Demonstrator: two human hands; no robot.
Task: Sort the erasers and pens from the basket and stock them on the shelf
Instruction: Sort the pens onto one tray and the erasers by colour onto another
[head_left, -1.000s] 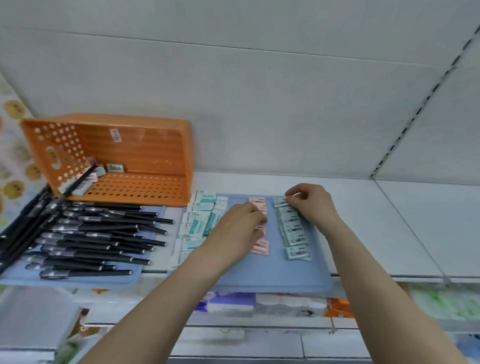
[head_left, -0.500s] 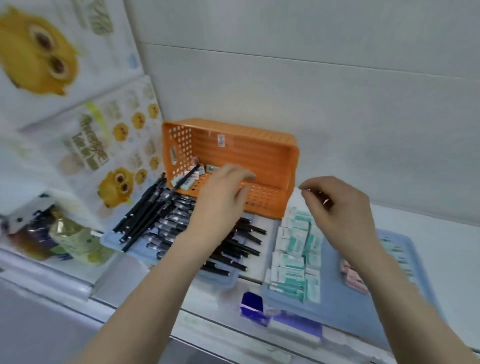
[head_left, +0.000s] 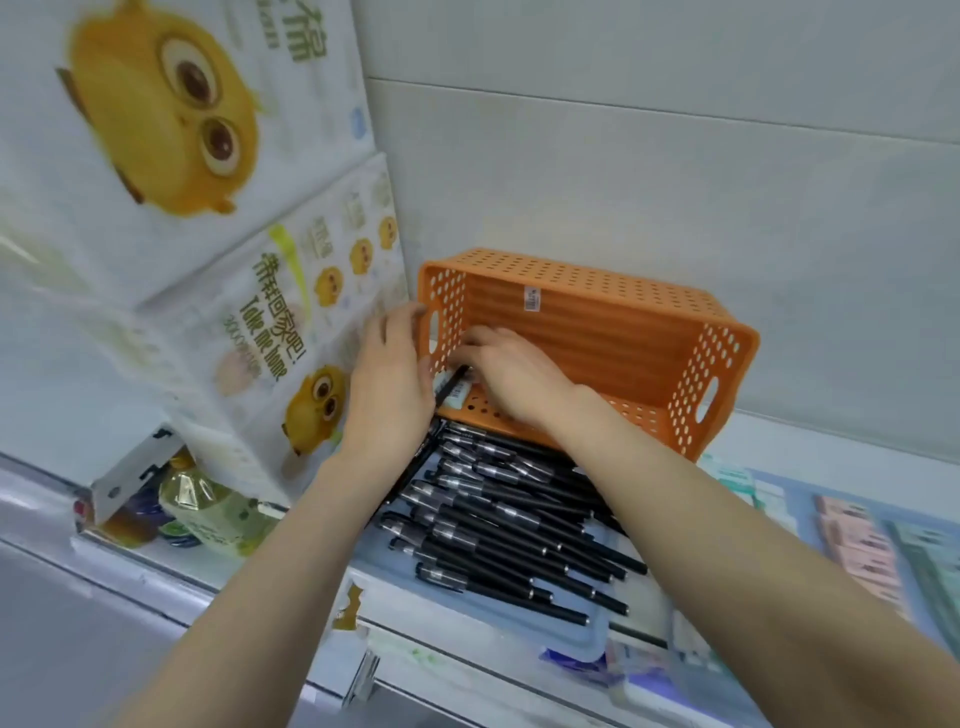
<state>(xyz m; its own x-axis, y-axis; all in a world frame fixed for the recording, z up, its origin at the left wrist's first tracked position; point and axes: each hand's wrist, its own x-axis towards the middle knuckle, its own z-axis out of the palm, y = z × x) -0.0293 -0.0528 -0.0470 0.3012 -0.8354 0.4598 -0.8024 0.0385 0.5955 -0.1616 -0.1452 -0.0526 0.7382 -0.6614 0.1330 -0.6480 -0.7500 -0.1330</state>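
Nearest, most pens (head_left: 509, 525) are laid out on the shelf (head_left: 841, 441), with erasers (head_left: 857, 545) rowed at right. The left hand (head_left: 389, 379) is held flat against the tipped basket (head_left: 623, 322). The right hand (head_left: 514, 374) is placed inside over a leftover pen (head_left: 453, 383) and eraser (head_left: 464, 391); its grasp cannot be told.

From my feed the basket (head_left: 597, 322) reads as orange plastic, smooth and fairly matt, punched with round holes. The pens (head_left: 498, 525) have matt black barrels with shiny, metal-looking bands. Under them the tray (head_left: 592, 636) is smooth pale-blue plastic. The printed packs (head_left: 291, 291) wear glossy, crinkled film. The bottle (head_left: 208, 509) looks like clear, glossy plastic. The wall (head_left: 649, 171) behind is smooth, matt white.
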